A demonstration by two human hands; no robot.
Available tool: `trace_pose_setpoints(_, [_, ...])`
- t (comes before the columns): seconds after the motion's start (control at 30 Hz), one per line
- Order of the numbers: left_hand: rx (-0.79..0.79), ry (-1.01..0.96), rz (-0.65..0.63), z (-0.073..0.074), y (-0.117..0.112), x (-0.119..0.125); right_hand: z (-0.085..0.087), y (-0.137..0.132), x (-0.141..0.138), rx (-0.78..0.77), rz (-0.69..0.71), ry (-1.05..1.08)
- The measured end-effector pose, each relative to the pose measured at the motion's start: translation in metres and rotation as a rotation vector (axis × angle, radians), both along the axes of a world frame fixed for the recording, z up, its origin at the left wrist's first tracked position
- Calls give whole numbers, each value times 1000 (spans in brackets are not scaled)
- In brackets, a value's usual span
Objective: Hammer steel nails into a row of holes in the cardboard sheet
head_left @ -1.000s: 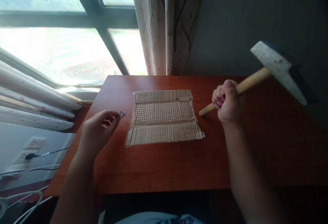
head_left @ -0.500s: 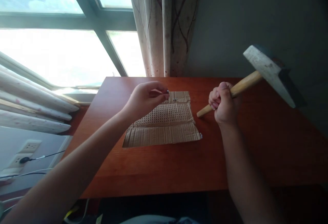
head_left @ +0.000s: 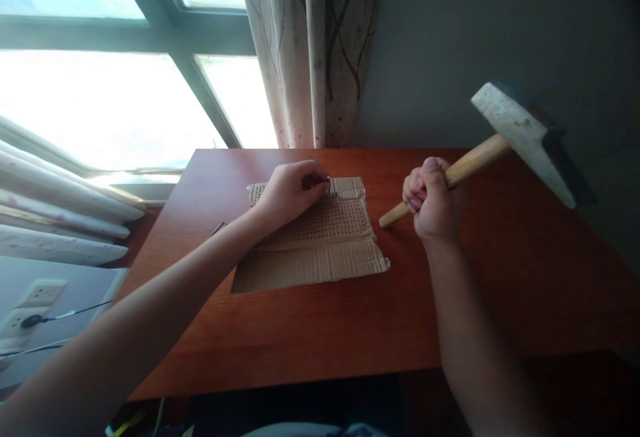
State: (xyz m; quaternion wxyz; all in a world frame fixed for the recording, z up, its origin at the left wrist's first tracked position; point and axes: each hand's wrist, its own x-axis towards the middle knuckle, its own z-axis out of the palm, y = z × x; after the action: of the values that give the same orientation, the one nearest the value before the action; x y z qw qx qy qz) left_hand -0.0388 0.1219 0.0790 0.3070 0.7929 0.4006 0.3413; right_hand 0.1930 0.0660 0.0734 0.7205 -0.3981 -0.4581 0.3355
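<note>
My right hand [head_left: 434, 198] is wrapped around the wooden handle of a hammer [head_left: 520, 124], held up over the right side of the table. Its metal head points to the upper right, and the handle's butt end sticks out below my fist. My left hand [head_left: 297, 190] is over the far part of a cardboard sheet [head_left: 310, 264], thumb and fingertips pinched together. Between them a tiny metal tip shows, which looks like a nail [head_left: 329, 178]; most of it is hidden by the fingers. A perforated band with rows of small holes runs across the cardboard.
The reddish-brown wooden table [head_left: 300, 337] carries the cardboard. A small dark strip [head_left: 218, 229] lies left of it, partly behind my left forearm. Beyond are a window [head_left: 90, 104], a curtain [head_left: 315, 57] and a grey wall [head_left: 475, 37]. A wall socket [head_left: 33, 320] with cables is at left.
My left hand has come down closer to the cardboard, its fingertips still pinched. The hammer stays raised in my right hand. The whole view has shifted slightly.
</note>
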Motion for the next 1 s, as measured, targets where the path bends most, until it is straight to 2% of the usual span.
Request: trace_pose_setpoints(1.0, [25,36,31,1,-1,0,0,0,0,7,-8,-36])
